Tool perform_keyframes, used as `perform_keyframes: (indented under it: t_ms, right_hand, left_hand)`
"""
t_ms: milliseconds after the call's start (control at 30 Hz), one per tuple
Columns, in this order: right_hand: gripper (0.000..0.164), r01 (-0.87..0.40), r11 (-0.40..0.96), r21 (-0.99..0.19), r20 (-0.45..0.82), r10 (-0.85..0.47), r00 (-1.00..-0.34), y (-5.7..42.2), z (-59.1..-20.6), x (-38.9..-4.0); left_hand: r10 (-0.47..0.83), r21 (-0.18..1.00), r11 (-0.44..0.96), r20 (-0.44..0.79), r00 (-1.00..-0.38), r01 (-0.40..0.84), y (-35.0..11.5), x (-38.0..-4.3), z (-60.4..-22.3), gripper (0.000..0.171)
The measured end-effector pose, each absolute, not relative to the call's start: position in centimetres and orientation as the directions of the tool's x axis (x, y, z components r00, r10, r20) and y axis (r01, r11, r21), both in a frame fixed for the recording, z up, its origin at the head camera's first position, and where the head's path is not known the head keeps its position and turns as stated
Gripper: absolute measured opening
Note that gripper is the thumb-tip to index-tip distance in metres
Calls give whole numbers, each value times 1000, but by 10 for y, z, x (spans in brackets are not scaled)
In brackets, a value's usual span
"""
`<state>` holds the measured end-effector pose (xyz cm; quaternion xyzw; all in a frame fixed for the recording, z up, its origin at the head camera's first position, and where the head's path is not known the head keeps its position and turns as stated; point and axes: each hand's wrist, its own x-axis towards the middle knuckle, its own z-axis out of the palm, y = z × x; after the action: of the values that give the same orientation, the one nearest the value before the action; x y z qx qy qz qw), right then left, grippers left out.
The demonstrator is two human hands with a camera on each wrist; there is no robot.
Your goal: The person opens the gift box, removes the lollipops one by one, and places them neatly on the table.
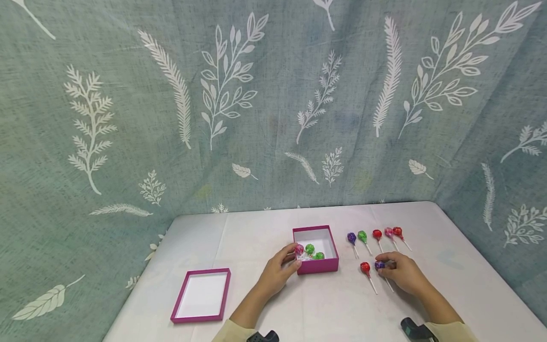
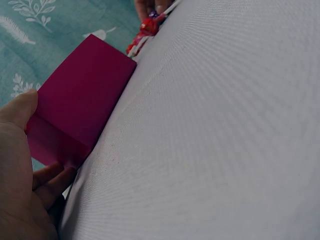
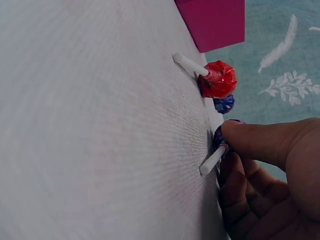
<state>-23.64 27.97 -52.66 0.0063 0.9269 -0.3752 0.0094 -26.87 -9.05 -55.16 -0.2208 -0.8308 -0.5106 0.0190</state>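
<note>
My left hand (image 1: 275,273) holds the near left corner of a magenta box (image 1: 318,266), with fingers along its left side and thumb at the front. Inside the box, at the near end, lie a pink lollipop (image 1: 299,249) and green lollipops (image 1: 309,248). To the right, my right hand (image 1: 401,271) pinches the wrapped head of a purple lollipop (image 3: 219,141) between thumb and fingers; its white stick points toward me, close over the table. Just left of that hand lies a red lollipop (image 1: 365,268), stick toward me.
Behind the right hand, a row of lollipops lies on the white table (image 1: 333,308): purple (image 1: 351,237), green (image 1: 362,235), red (image 1: 377,234), pink (image 1: 389,232) and another red (image 1: 398,231). A magenta-edged lid (image 1: 226,294) lies inside-up at left. Patterned cloth (image 1: 273,180) hangs behind.
</note>
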Motion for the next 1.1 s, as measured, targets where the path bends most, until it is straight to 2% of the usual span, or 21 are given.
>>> perform_keyframes:
  t_ms: [333,667,1100]
  right_hand:
    - [35,-4,701,-713,-28,-34,-999,283,-514,-237]
    - [32,-156,756,-636,33,-175,-984,269,-492,-248]
    - [27,-268,680,-683,89,-286,-954,236,-460,-257]
  left_hand:
    - [349,845,373,256,-901,384,-90,-268,-551,59]
    - [343,843,381,253,-905,380,-91,-270,-552,60]
    - [337,837,400,246,-909,374,-89,-269,-552,61]
